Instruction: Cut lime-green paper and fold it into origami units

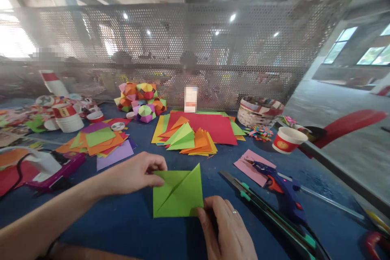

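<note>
Pinching green paper [187, 201] | left hand [143, 174]: upper-left corner | right hand [228, 227]: lower-right corner | cup [289, 141]: gold emblem [283, 146], unreadable

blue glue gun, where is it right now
At the head view's right, the blue glue gun lies partly over the pink paper, just right of the box cutter.

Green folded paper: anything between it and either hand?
Nothing visible. The left hand touches the green folded paper at its upper left corner, the right hand at its lower right. The nearby cutter lies to the right, outside the space between hands and paper.
</note>
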`<act>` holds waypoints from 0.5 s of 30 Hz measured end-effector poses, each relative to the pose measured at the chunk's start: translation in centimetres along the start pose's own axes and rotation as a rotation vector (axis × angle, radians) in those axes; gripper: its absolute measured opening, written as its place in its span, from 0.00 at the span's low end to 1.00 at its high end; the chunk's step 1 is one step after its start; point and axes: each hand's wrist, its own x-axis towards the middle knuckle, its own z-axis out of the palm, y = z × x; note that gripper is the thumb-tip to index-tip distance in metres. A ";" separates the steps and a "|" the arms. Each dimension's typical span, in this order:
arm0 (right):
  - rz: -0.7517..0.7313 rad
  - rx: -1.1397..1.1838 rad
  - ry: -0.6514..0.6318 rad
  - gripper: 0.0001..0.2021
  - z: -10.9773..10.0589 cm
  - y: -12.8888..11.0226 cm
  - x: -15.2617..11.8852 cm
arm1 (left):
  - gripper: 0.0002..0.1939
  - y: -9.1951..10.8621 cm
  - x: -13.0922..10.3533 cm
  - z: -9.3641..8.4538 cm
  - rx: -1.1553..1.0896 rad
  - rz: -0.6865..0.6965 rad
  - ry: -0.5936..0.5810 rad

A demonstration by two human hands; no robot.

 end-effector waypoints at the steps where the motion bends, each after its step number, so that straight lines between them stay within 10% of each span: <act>1: 0.012 0.023 -0.001 0.16 -0.1 0.0 0.0 | 0.08 -0.6 0.1 -1.0 -0.013 -0.008 0.036; 7: 0.051 0.093 -0.022 0.14 0.0 0.1 -0.2 | 0.14 -3.4 0.1 -6.3 0.155 -0.025 0.336; 15: 0.024 0.107 -0.009 0.12 0.0 0.2 -0.2 | 0.20 -0.5 0.8 -0.3 0.023 0.121 -0.012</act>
